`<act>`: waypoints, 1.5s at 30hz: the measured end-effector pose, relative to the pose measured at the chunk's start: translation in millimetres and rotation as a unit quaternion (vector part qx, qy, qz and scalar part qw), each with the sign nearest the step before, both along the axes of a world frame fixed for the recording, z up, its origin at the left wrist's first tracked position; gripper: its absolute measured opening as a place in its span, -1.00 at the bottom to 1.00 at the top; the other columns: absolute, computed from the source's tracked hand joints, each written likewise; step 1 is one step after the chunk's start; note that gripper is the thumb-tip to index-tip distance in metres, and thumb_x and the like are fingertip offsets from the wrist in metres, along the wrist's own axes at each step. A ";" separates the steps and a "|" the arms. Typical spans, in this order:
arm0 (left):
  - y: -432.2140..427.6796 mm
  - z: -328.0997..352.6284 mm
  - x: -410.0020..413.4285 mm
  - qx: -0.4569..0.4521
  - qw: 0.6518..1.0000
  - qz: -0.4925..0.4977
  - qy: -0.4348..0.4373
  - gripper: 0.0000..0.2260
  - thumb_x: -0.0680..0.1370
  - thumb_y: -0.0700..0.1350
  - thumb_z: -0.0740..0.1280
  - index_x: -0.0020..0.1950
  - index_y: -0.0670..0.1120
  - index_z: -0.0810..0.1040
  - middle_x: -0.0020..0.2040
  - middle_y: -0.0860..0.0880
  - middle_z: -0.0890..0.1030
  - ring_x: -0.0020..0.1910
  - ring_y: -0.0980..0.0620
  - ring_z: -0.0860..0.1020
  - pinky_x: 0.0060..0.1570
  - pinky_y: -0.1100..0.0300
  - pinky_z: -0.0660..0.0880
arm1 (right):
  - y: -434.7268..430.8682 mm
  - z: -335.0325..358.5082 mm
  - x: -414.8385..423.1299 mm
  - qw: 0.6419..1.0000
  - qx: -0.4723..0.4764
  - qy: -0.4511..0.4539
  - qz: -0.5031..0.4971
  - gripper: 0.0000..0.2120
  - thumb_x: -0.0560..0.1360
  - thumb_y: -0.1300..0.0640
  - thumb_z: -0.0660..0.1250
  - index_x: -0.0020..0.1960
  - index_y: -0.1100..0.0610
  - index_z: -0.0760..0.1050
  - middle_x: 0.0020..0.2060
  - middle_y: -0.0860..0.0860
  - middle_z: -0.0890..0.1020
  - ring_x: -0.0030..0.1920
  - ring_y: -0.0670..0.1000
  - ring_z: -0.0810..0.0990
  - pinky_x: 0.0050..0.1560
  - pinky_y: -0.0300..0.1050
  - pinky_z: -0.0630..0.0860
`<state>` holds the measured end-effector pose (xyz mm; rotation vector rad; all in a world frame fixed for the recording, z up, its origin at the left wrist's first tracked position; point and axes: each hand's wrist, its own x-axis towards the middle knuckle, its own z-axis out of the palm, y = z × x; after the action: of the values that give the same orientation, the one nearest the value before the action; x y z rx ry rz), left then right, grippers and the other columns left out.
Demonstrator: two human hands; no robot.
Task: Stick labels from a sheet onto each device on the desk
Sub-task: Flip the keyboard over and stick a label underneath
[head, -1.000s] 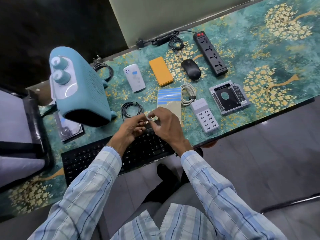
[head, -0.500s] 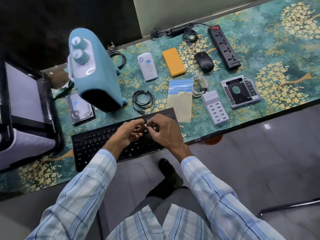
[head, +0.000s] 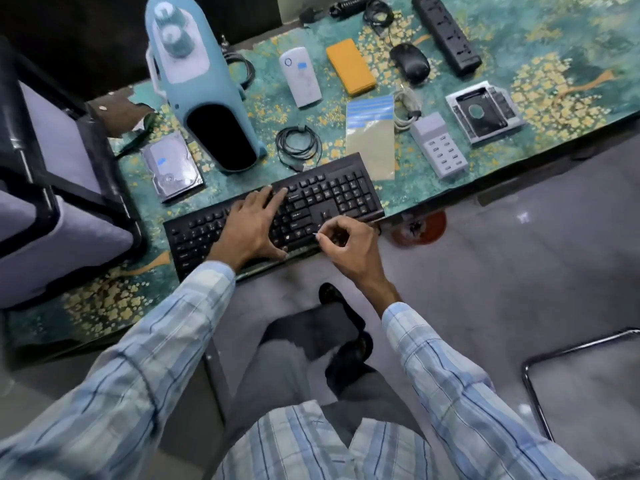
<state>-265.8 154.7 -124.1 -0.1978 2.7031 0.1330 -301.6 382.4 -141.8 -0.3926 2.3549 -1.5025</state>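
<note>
A black keyboard (head: 332, 199) lies at the desk's near edge. My left hand (head: 254, 226) rests flat on its left half, fingers spread. My right hand (head: 346, 244) hovers over the keyboard's front right edge, thumb and forefinger pinching a small pale label (head: 316, 234). The label sheet (head: 371, 133), with blue strips at its top, lies behind the keyboard. Blue labels show on the hard drive (head: 171, 168) and the white power bank (head: 300, 76).
A teal heater (head: 197, 84) stands at the back left. Orange power bank (head: 350, 66), mouse (head: 409, 62), power strip (head: 446, 32), drive caddy (head: 484, 110), USB charger (head: 439, 144) and coiled cables (head: 298, 145) spread over the desk. A dark chair (head: 52, 174) sits left.
My hands have parted. The left hand has dropped flat onto the keyboard; the right has moved down and right with the small label. The camera has tilted down.
</note>
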 end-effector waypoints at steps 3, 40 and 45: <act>4.3 -4.4 8.7 -0.038 0.999 -0.023 -0.008 0.24 0.18 0.34 0.59 0.67 0.06 -0.04 0.63 -0.18 0.10 0.57 -0.24 0.16 0.50 -0.20 0.21 | -0.8 -1.1 21.7 1.000 -0.001 -0.023 -0.011 -0.94 0.45 0.10 0.48 -0.18 0.03 0.62 -0.28 -0.10 0.68 -0.27 -0.07 0.64 -0.14 0.05 0.61; -88.6 71.0 -71.8 0.293 0.927 0.076 -0.223 -0.48 0.12 -0.22 0.27 0.07 -0.26 0.58 -0.15 -0.21 0.59 -0.20 -0.10 0.52 -0.27 0.10 0.40 | -91.3 10.8 23.3 0.947 -0.202 -0.121 -0.219 -0.92 0.46 0.26 0.52 -0.20 0.21 0.67 -0.34 0.03 0.65 -0.33 -0.06 0.56 -0.28 -0.15 0.50; -93.4 62.2 -68.7 0.304 0.921 0.152 -0.192 -0.49 0.09 -0.23 0.25 0.03 -0.24 0.55 -0.15 -0.23 0.58 -0.17 -0.11 0.52 -0.20 0.02 0.42 | -105.9 6.3 15.7 0.954 -0.187 -0.127 -0.198 -0.92 0.48 0.24 0.51 -0.15 0.25 0.68 -0.30 -0.01 0.67 -0.31 -0.12 0.58 -0.25 -0.21 0.53</act>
<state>-334.4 61.4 -61.9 -0.4014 2.1028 0.9099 -286.0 276.5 -135.5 0.2016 2.0227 -2.0501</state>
